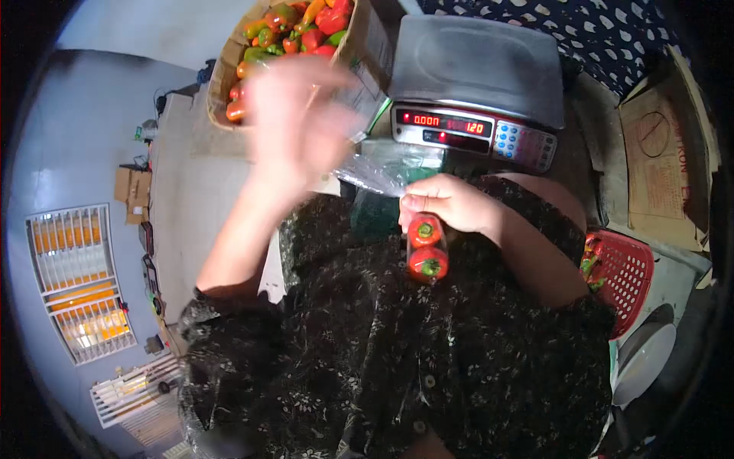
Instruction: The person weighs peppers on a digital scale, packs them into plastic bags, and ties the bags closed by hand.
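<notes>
My right hand [451, 203] is closed on the gathered neck of a clear plastic bag [371, 177]. Two red peppers [427, 262] with green stems hang in the bag below my fingers, in front of my dark patterned shirt. Smeared by motion, my left hand [302, 115] is raised at the near side of a round basket [222, 65] of red, green and orange peppers; its fingers cannot be made out. Right of the basket stands a digital scale [478, 69] with a bare metal plate and lit red digits.
At the right are a red perforated basket [633, 279] with some peppers, a white bowl [648, 363] and an open cardboard box [661, 164]. A white carton [367, 57] stands between the round basket and the scale. Dark patterned cloth [589, 30] lies behind the scale.
</notes>
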Motion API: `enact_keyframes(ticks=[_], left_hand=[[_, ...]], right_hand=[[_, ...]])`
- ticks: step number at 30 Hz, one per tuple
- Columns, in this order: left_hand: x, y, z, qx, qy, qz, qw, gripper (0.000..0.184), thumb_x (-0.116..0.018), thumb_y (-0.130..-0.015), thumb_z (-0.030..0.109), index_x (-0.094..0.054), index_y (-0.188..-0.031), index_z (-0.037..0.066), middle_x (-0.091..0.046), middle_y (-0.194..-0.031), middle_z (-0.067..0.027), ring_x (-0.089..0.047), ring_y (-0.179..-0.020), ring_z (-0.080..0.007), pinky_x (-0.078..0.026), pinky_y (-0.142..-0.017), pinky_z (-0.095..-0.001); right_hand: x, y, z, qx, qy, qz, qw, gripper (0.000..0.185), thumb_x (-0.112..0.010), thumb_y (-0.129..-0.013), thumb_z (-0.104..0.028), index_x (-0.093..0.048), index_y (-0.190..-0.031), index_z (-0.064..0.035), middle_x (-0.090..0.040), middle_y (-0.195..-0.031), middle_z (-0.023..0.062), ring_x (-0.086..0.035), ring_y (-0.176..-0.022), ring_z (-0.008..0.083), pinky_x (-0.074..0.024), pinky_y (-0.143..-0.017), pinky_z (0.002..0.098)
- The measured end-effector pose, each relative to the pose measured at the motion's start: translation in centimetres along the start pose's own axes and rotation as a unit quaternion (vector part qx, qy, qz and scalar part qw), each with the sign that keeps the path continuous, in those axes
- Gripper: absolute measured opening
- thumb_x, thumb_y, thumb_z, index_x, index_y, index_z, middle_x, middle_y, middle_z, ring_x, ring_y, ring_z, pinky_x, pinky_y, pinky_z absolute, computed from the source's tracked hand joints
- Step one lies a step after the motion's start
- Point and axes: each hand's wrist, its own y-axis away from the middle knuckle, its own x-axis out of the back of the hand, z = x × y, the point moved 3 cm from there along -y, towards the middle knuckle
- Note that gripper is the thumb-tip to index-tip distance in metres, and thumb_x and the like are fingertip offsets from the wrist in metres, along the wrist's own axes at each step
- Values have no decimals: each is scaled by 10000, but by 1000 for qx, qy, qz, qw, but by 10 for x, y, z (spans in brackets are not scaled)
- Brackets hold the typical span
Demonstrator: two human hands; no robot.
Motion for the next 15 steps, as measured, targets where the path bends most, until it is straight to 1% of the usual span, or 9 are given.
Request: enact_keyframes(ticks=[1, 4, 5, 6, 7, 10, 13, 14, 15], left_hand=[[-13, -5, 39, -73, -37, -178, 981, 342, -649, -792, 161, -530, -1094, 54, -517, -968, -100, -535, -872, -195, -422, -791, -330], [-45, 33, 72, -100, 13, -278, 955, 469, -605, -756, 174, -514, -1194, 30, -511, -979, -96, -569, -840, -231, -443, -804, -361], [-51, 44, 72, -86, 9, -338, 937, 457, -584, -761, 172, -518, -1188, 21, -504, -978, -90, -581, -797, -228, -471, -767, -352], [-50, 46, 69, -66, -55, -369, 925, 472, -560, -756, 159, -511, -1203, 17, -503, -926, -84, -588, -648, -207, -502, -591, -325], [-49, 49, 65, -84, -33, -358, 929, 422, -570, -734, 152, -526, -1133, 22, -512, -830, -73, -566, -540, -198, -463, -444, -322], [-33, 40, 60, -150, 20, -403, 902, 224, -590, -693, 168, -544, -884, 61, -504, -716, -37, -552, -523, -184, -462, -448, -318], [-12, 24, 64, -261, 33, -367, 892, 152, -604, -642, 184, -514, -726, 94, -483, -681, 3, -541, -564, -140, -450, -465, -280], [-6, 20, 68, -290, 30, -341, 894, 148, -607, -625, 187, -510, -701, 103, -478, -680, 15, -533, -579, -125, -445, -479, -267], [-2, 19, 72, -319, 27, -315, 894, 145, -609, -607, 189, -507, -676, 112, -473, -678, 26, -525, -593, -111, -441, -493, -254]], right_hand=[[-2, -2, 2, -8, -15, -19, 1000, 295, -484, -966, -245, -612, -878, 5, -637, -832, 21, -567, -806, 98, -447, -774, 271], [-1, 1, -9, -47, -126, -4, 991, 243, -466, -966, -194, -612, -922, -4, -640, -851, 55, -596, -840, 133, -457, -789, 279], [-1, 4, -10, -61, -176, 15, 982, 235, -459, -967, -182, -612, -932, -6, -641, -852, 62, -601, -844, 141, -458, -792, 280], [0, 2, -4, -18, -152, -58, 987, 248, -446, -965, -189, -605, -957, 2, -639, -861, 77, -612, -842, 157, -463, -789, 281], [1, 5, 2, -43, -161, -79, 983, 250, -449, -962, -190, -603, -953, 7, -639, -866, 78, -611, -842, 155, -462, -787, 279], [-5, 12, -15, -88, -156, -144, 973, 290, -448, -949, -227, -593, -913, 21, -629, -843, 74, -596, -809, 150, -453, -778, 277], [-19, 11, -34, -36, -189, -196, 962, 318, -427, -950, -246, -585, -859, 15, -613, -791, 58, -580, -765, 153, -442, -765, 282], [-24, 11, -34, -54, -226, -207, 950, 319, -416, -946, -254, -564, -829, 3, -591, -774, 43, -545, -718, 142, -420, -718, 278], [-30, 7, -30, -23, -204, -277, 939, 307, -424, -941, -245, -555, -810, 0, -581, -757, 40, -534, -705, 138, -412, -702, 280]])
